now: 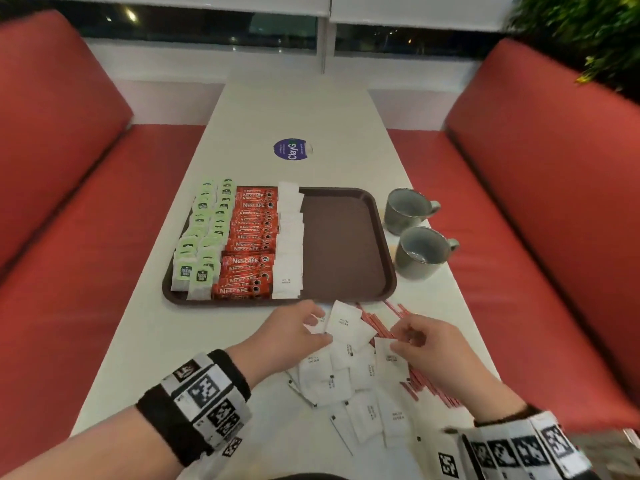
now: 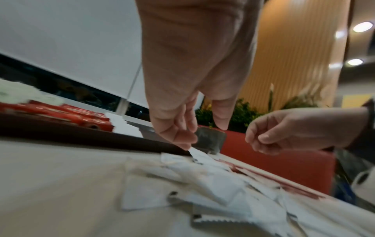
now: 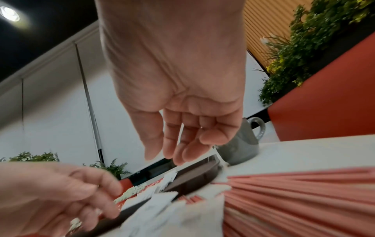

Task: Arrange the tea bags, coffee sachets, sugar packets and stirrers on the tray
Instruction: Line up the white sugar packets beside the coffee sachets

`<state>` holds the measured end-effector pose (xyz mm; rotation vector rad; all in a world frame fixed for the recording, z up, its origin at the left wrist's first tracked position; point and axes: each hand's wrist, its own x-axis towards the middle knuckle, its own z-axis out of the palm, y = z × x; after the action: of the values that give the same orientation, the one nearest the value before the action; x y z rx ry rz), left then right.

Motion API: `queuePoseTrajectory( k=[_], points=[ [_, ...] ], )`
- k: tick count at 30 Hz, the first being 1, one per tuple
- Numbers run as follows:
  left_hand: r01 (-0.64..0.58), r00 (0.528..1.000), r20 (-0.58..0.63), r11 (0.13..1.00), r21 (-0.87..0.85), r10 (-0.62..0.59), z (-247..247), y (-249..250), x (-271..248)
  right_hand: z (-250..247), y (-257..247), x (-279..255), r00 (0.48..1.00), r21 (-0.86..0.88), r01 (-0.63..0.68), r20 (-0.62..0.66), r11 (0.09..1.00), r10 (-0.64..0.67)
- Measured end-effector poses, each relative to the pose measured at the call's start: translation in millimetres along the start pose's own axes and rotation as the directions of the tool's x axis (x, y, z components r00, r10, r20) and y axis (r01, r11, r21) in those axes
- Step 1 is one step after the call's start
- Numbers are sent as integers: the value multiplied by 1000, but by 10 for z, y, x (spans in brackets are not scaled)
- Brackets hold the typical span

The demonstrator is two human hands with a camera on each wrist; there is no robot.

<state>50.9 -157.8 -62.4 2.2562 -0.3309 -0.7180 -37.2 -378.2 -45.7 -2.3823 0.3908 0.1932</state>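
The left hand [image 1: 289,336] pinches a white sugar packet [image 1: 348,323] above the loose pile on the bench [image 1: 145,341]. The right hand [image 1: 429,344] hovers beside it, fingers [image 3: 182,149] loosely curled and empty. The brown tray [image 1: 346,244] lies just beyond.

The person is wearing black wristbands [image 1: 194,407] carrying white blocks printed with black-and-white square markers on both bare forearms.

— What's on the brown plastic tray [image 1: 346,244], beyond the hands?
— Filling its left half, three rows: green-labelled tea bags [image 1: 201,237], red Nescafé coffee sachets [image 1: 251,244], white paper sugar packets [image 1: 289,244].
— And off it?
— A loose heap of white sugar packets [image 1: 349,379] lies between and under the hands; thin red stirrers [image 3: 304,192] fan out beneath the right one.
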Motion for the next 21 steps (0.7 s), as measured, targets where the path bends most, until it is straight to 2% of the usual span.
queuePoseTrajectory(
  k=[3, 9, 12, 16, 21],
  points=[
    [-13, 999, -31, 987, 160, 18, 214, 121, 176, 79, 176, -192, 997, -54, 76, 37, 996, -74],
    [21, 983, -181, 969, 248, 25, 454, 192, 360, 78, 456, -440, 987, -57, 160, 31, 986, -158],
    [27, 977, -212, 983, 183, 13, 509, 238, 384, 38, 559, -517, 990, -45, 135, 46, 990, -133],
    [35, 971, -235, 999, -6, -36, 478, 303, 374, -56, 671, -529, 994, -21, 99, 46, 995, -98],
    [64, 975, -208, 996, -66, -77, 327, 308, 313, -181, 677, -471, 995, -2, 84, 61, 996, -84]
  ],
)
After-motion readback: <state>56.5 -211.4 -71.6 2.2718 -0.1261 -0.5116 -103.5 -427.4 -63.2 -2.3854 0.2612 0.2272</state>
